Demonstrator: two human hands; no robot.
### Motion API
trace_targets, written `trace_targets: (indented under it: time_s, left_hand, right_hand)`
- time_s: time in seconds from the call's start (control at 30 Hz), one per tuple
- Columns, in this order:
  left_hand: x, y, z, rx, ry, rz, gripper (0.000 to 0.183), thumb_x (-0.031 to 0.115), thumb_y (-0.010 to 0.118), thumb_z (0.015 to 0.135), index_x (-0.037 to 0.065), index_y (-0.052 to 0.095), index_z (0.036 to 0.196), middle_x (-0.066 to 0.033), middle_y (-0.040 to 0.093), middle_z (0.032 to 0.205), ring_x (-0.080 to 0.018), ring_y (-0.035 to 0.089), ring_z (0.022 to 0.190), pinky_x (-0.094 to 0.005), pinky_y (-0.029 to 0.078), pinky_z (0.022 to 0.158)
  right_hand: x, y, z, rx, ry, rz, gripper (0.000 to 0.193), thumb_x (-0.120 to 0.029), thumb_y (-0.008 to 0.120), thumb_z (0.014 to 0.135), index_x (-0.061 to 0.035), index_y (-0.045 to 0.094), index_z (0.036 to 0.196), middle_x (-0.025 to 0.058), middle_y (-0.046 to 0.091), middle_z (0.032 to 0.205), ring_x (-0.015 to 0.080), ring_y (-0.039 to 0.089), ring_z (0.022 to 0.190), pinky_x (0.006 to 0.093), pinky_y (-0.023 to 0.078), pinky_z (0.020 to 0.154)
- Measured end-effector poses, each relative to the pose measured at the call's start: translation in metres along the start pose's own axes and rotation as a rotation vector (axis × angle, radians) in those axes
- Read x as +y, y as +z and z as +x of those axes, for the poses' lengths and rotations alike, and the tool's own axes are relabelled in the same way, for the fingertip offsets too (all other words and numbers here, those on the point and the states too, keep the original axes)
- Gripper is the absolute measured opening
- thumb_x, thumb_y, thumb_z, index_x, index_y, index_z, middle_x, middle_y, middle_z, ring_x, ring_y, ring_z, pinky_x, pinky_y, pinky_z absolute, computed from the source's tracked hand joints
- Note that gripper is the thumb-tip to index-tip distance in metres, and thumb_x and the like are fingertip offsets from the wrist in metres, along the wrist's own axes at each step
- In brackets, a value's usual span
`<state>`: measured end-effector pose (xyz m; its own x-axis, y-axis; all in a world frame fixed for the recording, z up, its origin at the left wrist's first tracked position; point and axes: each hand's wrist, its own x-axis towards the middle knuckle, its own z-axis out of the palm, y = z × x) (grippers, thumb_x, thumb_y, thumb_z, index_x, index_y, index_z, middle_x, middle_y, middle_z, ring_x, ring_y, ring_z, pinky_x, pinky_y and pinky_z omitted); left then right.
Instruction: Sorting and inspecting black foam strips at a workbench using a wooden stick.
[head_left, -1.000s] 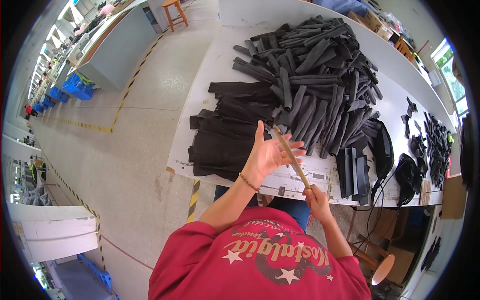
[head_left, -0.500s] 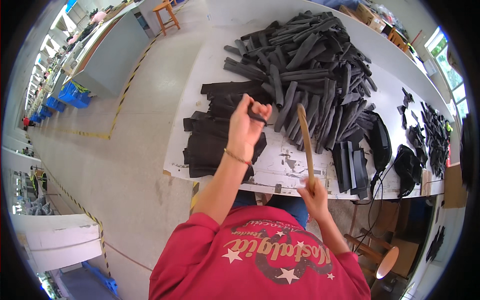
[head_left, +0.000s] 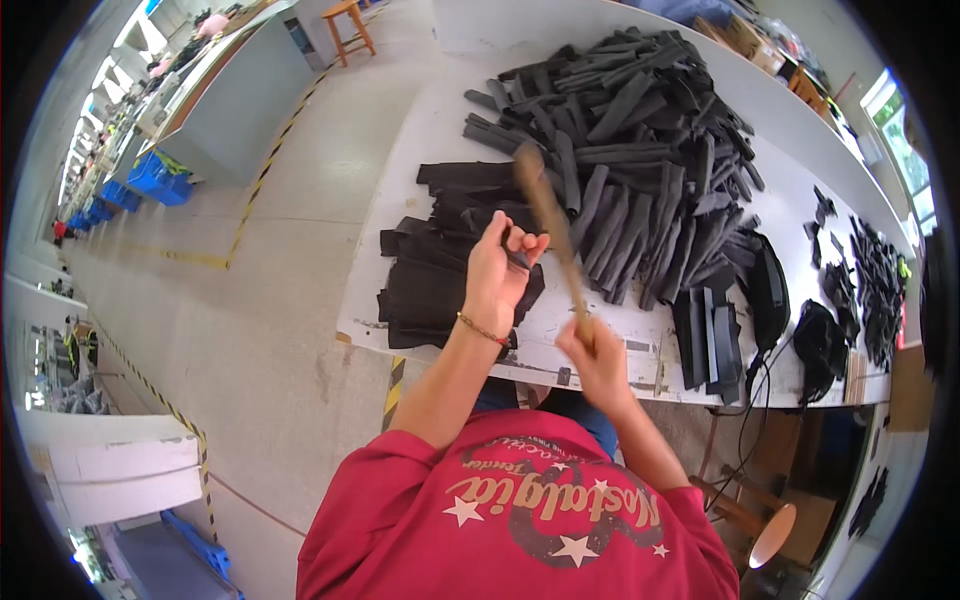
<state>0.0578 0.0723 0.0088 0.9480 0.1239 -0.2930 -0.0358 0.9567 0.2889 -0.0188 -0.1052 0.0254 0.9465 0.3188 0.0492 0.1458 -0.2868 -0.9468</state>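
My left hand [head_left: 496, 272] is closed on a small black strip [head_left: 516, 257], most of it hidden by the fingers. It is above the stacked flat black pieces [head_left: 428, 300] at the left of the white table. My right hand [head_left: 598, 366], near the table's front edge, grips the lower end of a wooden stick [head_left: 556, 235]. The stick leans up and to the left, its top blurred by motion, just right of my left hand. Beyond it lies a big heap of dark grey, rolled or tube-like fabric pieces [head_left: 625, 150].
On the white table [head_left: 400, 170], right of the heap, are a small stack of dark strips [head_left: 708, 340], black pouch-like items [head_left: 765, 290] and hanging cables [head_left: 757, 370]. A round-seated stool [head_left: 772, 535] stands at lower right. Blue crates [head_left: 160, 178] sit across the aisle.
The stick has swung leftward toward my left hand, and my right hand has moved left and up with it. My left hand has dropped slightly nearer the table's front edge.
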Motion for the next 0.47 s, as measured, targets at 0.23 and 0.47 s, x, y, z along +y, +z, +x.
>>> trace_targets:
  time_s: [0.23,0.47]
  left_hand:
    - [-0.040,0.000,-0.020,0.009,-0.096,0.238,0.028,0.028,0.048,0.096,0.011,0.046,0.074,0.0036,0.037,0.055,-0.0130,0.051,0.056,-0.0279,0.042,0.057]
    - [0.047,-0.026,0.013,0.049,0.248,0.044,0.025,0.029,0.048,0.096,0.010,0.052,0.080,0.0045,0.031,0.052,-0.0077,0.027,0.039,-0.0230,0.023,0.034]
  right_hand:
    - [0.018,0.007,0.036,-0.012,-0.090,0.060,0.014,-0.014,0.064,0.085,-0.0003,0.059,0.086,0.0035,0.050,0.060,0.0083,0.044,0.055,0.0257,0.034,0.050]
    - [-0.021,-0.033,-0.041,-0.649,-0.110,0.592,0.013,-0.013,0.065,0.081,-0.0029,0.065,0.072,0.0058,0.061,0.061,0.0199,0.059,0.057,0.0266,0.044,0.058]
